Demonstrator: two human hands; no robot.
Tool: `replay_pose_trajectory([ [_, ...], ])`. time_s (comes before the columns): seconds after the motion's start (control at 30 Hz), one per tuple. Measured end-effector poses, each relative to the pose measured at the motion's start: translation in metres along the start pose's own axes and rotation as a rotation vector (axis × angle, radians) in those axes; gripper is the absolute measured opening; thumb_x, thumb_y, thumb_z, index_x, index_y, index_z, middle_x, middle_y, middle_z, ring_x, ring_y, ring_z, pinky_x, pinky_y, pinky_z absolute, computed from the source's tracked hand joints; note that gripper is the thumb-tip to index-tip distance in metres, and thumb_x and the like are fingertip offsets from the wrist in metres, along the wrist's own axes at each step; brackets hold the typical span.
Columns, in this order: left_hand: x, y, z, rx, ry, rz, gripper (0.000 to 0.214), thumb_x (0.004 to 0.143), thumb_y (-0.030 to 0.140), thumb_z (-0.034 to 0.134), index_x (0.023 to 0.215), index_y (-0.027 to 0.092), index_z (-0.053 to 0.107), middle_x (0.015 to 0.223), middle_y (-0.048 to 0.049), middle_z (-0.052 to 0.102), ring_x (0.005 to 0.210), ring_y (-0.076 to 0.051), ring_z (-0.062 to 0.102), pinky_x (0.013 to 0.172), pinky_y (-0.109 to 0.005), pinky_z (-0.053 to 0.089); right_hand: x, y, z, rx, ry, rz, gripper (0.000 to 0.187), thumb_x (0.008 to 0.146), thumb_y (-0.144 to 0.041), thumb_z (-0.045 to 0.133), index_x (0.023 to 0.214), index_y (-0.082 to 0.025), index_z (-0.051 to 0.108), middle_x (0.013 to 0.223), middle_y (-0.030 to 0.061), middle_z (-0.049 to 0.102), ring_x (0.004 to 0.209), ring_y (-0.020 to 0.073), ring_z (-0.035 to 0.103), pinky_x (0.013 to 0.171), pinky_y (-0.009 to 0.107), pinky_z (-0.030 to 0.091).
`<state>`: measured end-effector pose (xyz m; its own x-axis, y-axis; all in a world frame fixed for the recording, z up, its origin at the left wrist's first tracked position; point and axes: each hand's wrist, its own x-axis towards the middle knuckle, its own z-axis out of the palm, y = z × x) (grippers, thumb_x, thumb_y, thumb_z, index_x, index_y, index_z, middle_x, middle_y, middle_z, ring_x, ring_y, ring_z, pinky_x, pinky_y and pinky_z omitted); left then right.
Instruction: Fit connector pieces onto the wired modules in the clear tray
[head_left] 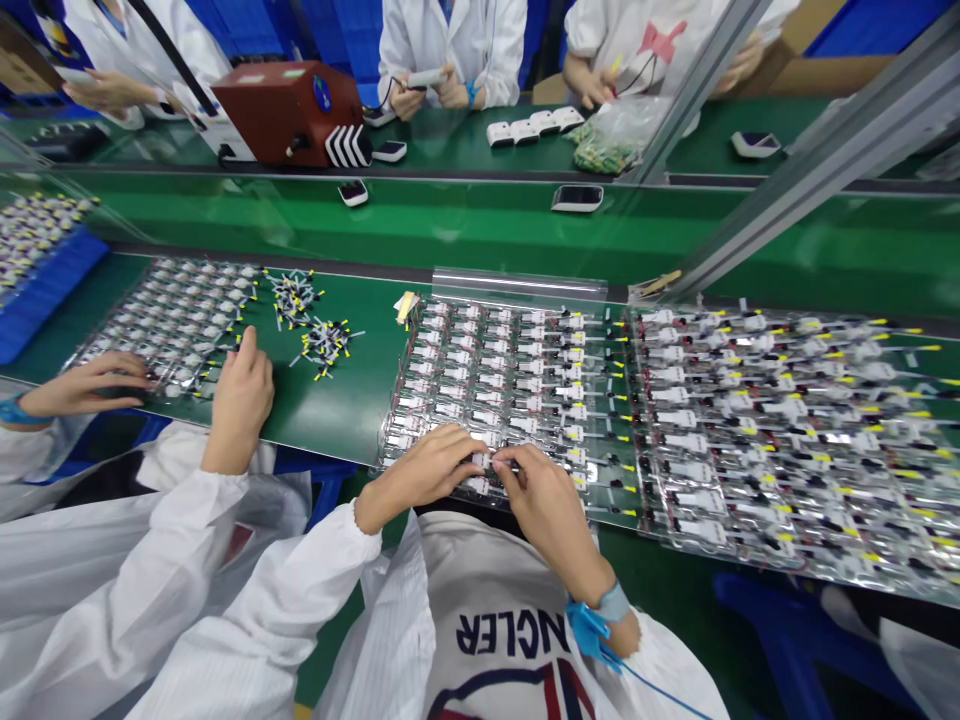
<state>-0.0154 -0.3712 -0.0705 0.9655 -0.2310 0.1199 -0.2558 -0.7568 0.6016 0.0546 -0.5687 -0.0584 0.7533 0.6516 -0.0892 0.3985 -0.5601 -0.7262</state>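
My left hand [431, 462] and my right hand [546, 500] meet over the near edge of a clear plastic tray [386, 425], fingers pinched. Between the fingertips shows a small white part [484, 461]; whatever fine piece they grip is too small to make out. Rows of similar white parts with thin red and black wires [487, 378] fill this tray. Along its right side, black and yellow-green tipped leads [619, 412] stick out. A blue wrist strap [592, 625] with a cord is around my right wrist.
Right of me lies another full tray of white parts with yellow-tipped leads [780, 430]. On my left, a co-worker's hands [244, 395] work at a third tray [161, 320], near small piles of leads [326, 342]. A metal post [802, 185] rises beyond; several people sit across the green line.
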Motion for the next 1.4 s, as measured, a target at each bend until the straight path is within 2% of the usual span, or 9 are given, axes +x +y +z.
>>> replay_pose_trajectory([
  [0.43, 0.001, -0.002, 0.002, -0.004, 0.007, 0.012, 0.027, 0.106, 0.038, 0.048, 0.117, 0.018, 0.062, 0.098, -0.0077, 0.069, 0.095, -0.022, 0.061, 0.085, -0.034, 0.049, 0.000, 0.000, 0.000, -0.019, -0.002, -0.011, 0.019, 0.102, -0.026, 0.050, 0.097, -0.023, 0.068, 0.092, 0.0015, 0.068, 0.065, 0.0174, 0.056, 0.067, 0.031, 0.036],
  [0.7, 0.003, -0.001, 0.000, 0.049, -0.001, 0.066, 0.026, 0.106, 0.035, 0.047, 0.117, 0.017, 0.062, 0.097, -0.0084, 0.067, 0.091, -0.021, 0.061, 0.081, -0.034, 0.049, 0.000, -0.001, 0.002, -0.050, 0.008, -0.013, 0.020, 0.102, -0.027, 0.050, 0.096, -0.023, 0.068, 0.092, 0.0018, 0.069, 0.065, 0.0174, 0.058, 0.067, 0.031, 0.038],
  [0.93, 0.004, -0.002, 0.000, 0.058, 0.027, 0.105, 0.024, 0.106, 0.031, 0.048, 0.116, 0.015, 0.062, 0.096, -0.0091, 0.067, 0.090, -0.021, 0.061, 0.081, -0.033, 0.050, 0.001, -0.004, 0.002, -0.130, -0.003, -0.049, 0.019, 0.102, -0.022, 0.050, 0.094, -0.021, 0.067, 0.092, 0.0035, 0.070, 0.079, 0.0207, 0.065, 0.069, 0.031, 0.041],
  [1.03, 0.004, 0.000, -0.001, 0.075, -0.003, 0.095, 0.023, 0.105, 0.031, 0.049, 0.113, 0.016, 0.064, 0.096, -0.0083, 0.067, 0.092, -0.021, 0.061, 0.083, -0.034, 0.050, -0.001, -0.009, -0.001, -0.211, -0.010, -0.074, 0.021, 0.102, -0.021, 0.048, 0.095, -0.022, 0.068, 0.092, 0.0049, 0.070, 0.078, 0.0207, 0.066, 0.066, 0.030, 0.042],
  [1.13, 0.001, 0.006, -0.005, 0.093, -0.017, 0.072, 0.020, 0.103, 0.029, 0.054, 0.114, 0.018, 0.066, 0.107, -0.0099, 0.066, 0.101, -0.022, 0.062, 0.089, -0.035, 0.051, -0.007, -0.014, -0.007, -0.312, 0.013, -0.106, 0.021, 0.102, -0.027, 0.051, 0.099, -0.023, 0.071, 0.094, 0.0055, 0.072, 0.070, 0.0197, 0.067, 0.060, 0.030, 0.042],
  [1.27, -0.012, 0.002, -0.028, 0.113, 0.035, 0.024, 0.030, 0.099, 0.031, 0.061, 0.128, 0.023, 0.064, 0.129, -0.0118, 0.063, 0.117, -0.025, 0.060, 0.100, -0.040, 0.050, -0.015, -0.012, -0.020, -0.354, 0.097, -0.128, 0.030, 0.104, -0.037, 0.046, 0.102, -0.023, 0.073, 0.105, 0.0060, 0.073, 0.061, 0.0175, 0.067, 0.053, 0.032, 0.043],
  [1.33, -0.022, -0.015, -0.051, 0.161, 0.170, -0.128, 0.028, 0.102, 0.028, 0.054, 0.128, 0.023, 0.064, 0.127, -0.0100, 0.065, 0.118, -0.023, 0.060, 0.102, -0.040, 0.049, -0.018, -0.009, -0.025, -0.340, 0.130, -0.111, 0.037, 0.106, -0.043, 0.042, 0.104, -0.023, 0.072, 0.107, 0.0065, 0.073, 0.058, 0.0168, 0.066, 0.050, 0.032, 0.043],
  [1.4, -0.028, -0.042, -0.078, 0.274, 0.355, -0.375, 0.031, 0.104, 0.020, 0.044, 0.127, 0.021, 0.065, 0.122, -0.0096, 0.068, 0.116, -0.023, 0.061, 0.104, -0.039, 0.048, -0.020, -0.005, -0.027, -0.319, 0.151, -0.089, 0.042, 0.106, -0.049, 0.039, 0.105, -0.023, 0.072, 0.106, 0.0065, 0.073, 0.055, 0.0169, 0.065, 0.048, 0.033, 0.043],
])
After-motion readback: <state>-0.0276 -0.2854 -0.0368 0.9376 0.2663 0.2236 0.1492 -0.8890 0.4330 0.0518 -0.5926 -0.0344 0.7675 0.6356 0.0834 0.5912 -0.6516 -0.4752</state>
